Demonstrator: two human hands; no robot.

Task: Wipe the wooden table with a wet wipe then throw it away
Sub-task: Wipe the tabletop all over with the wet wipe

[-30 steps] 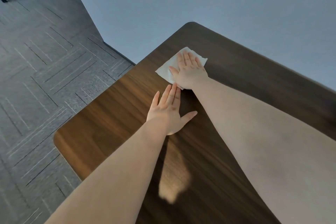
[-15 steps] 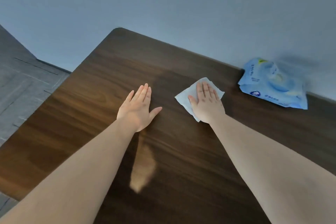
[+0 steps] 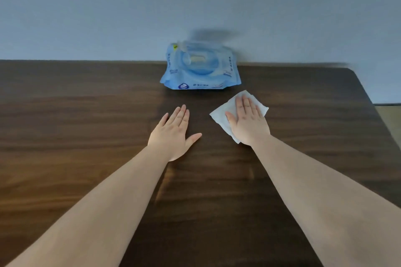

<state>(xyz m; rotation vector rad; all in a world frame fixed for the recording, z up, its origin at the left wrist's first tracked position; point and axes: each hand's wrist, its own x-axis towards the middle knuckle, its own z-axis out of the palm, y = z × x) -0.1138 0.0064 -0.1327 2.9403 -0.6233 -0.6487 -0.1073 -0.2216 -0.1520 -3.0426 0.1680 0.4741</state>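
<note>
Right hand (image 3: 249, 122): flat, palm down, fingers together and extended, pressing on a white, crumpled rectangular wet wipe (image 3: 225, 115). Not gripping it, just pinning it to the surface. Wipe sticks out past the hand on the thumb side, beyond the fingertips, and a small corner shows near the wrist.

Left hand (image 3: 173, 134): also flat, palm down, fingers together, thumb splayed out toward the right hand. Holds nothing, rests directly on the bare wood. Near the right hand but not touching it or the wipe.

Both bare forearms run in from the bottom corners.

Surface is a dark brown wooden table (image 3: 76, 136) with visible grain and a rounded far-right corner. Faint lighter streaks sit on the wood between the forearms.

Just past the wipe, toward the far edge: a light blue soft plastic pack of wet wipes (image 3: 200, 71) with an oval lid on top, lying flat, close to the wipe but apart from it. Pack detail is blurred; print unreadable.

Behind the table: plain pale grey-blue wall (image 3: 86, 6).
</note>
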